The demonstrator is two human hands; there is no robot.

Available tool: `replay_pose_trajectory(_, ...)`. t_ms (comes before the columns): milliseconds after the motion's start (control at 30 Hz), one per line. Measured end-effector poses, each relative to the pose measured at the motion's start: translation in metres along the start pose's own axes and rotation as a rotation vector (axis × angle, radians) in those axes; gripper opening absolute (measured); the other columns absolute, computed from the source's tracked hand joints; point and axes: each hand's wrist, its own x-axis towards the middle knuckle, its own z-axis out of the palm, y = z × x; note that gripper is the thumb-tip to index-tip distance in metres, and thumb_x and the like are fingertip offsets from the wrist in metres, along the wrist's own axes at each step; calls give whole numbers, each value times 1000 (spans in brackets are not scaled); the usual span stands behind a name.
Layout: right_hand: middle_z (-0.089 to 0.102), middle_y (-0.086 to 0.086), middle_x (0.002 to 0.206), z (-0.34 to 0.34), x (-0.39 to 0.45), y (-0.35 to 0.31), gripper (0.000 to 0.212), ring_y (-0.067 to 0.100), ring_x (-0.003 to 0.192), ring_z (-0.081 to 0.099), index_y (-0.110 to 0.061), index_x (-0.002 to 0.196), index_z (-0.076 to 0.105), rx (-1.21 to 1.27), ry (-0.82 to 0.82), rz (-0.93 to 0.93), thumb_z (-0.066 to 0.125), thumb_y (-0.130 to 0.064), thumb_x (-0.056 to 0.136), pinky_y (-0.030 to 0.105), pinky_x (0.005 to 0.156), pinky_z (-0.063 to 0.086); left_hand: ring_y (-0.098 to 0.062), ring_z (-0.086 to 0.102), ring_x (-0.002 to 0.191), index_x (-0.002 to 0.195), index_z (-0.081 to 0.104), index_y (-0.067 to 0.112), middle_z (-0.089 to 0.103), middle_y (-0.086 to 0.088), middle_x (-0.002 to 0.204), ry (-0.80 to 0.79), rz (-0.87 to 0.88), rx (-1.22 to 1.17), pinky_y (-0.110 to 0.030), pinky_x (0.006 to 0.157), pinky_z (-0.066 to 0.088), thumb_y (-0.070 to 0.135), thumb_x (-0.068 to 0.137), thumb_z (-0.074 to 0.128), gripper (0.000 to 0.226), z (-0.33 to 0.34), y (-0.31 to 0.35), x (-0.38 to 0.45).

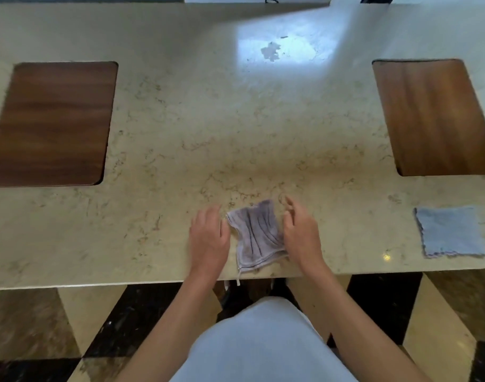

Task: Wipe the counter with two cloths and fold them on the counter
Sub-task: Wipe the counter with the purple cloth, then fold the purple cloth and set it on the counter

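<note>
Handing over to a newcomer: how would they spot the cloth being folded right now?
Find the marble counter's near edge, between the two hands. There lies the purple cloth, wrinkled and folded. The blue cloth lies flat and alone, far right.

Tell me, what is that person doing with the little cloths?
A person stands at a marble counter and is folding a purple-grey cloth near its front edge. The left hand and right hand sit on either side of the cloth, fingers loose, not clearly gripping it. The cloth looks partly folded and still wrinkled. A blue cloth already lies folded flat on the counter, off to the right. Two wooden boards are set into the counter, one at each side.
</note>
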Motion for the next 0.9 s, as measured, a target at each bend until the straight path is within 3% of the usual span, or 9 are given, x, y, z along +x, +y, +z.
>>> replay_pose_trajectory(167, 57, 12, 138, 3, 33, -21, 43, 29, 125, 55, -11, 144, 52, -118, -169, 30, 51, -16, 101, 38, 106, 44, -23, 56, 111, 128, 62, 12, 54, -8, 124, -105, -245, -22, -40, 97, 48, 38, 92, 63, 44, 3, 18, 16)
replay_pose_trajectory(300, 57, 14, 126, 11, 46, -26, 29, 34, 113, 57, -11, 125, 58, -345, -239, -2, 53, -11, 97, 39, 91, 49, -26, 58, 97, 96, 64, 12, 59, -8, 108, -164, -330, 15, -38, 81, 49, 36, 86, 70, 27, -2, 24, 27)
replay_pose_trajectory(433, 65, 15, 93, 4, 49, -25, 5, 33, 90, 62, -10, 93, 58, -75, -177, 180, 56, -6, 90, 34, 68, 43, -19, 54, 74, 81, 55, 14, 56, -2, 81, -191, -349, -234, -31, 61, 40, 26, 88, 70, 20, -14, 18, 26)
replay_pose_trajectory(500, 61, 10, 82, -8, 45, -21, 10, 27, 79, 59, -13, 86, 54, 151, -146, 215, 59, -5, 91, 34, 65, 44, -16, 48, 68, 78, 51, 15, 52, -1, 76, -174, -331, -347, -29, 60, 39, 22, 90, 68, 22, -23, 13, 20)
replay_pose_trajectory(633, 53, 5, 80, -45, 27, -10, 11, 20, 76, 52, -13, 91, 52, 405, -166, 162, 58, -6, 97, 39, 73, 47, -7, 41, 60, 80, 48, 15, 45, 1, 71, -212, -214, -527, -18, 56, 37, 24, 96, 62, 23, -36, 17, 11)
replay_pose_trajectory(767, 56, -2, 74, -103, 11, 13, 3, 5, 64, 51, -12, 96, 58, 384, 36, 43, 58, -11, 99, 24, 66, 44, -7, 49, 68, 87, 51, 14, 51, 0, 78, -285, -62, -550, -27, 65, 43, 26, 100, 59, 20, -19, 62, 6)
replay_pose_trajectory(833, 64, -6, 84, -114, 10, 14, 8, -1, 76, 59, -14, 104, 65, 334, 72, 15, 57, -13, 100, 18, 71, 48, -1, 49, 65, 87, 51, 15, 52, 1, 77, -253, -15, -525, -30, 63, 47, 24, 100, 59, 18, -13, 75, 8)
replay_pose_trajectory(900, 66, -8, 93, -134, 4, 25, 13, 0, 90, 61, -16, 107, 66, 293, 117, 9, 54, -14, 102, 12, 75, 47, -10, 54, 70, 88, 53, 12, 55, -9, 79, -256, 24, -520, -43, 65, 56, 20, 100, 60, 15, -1, 99, 4)
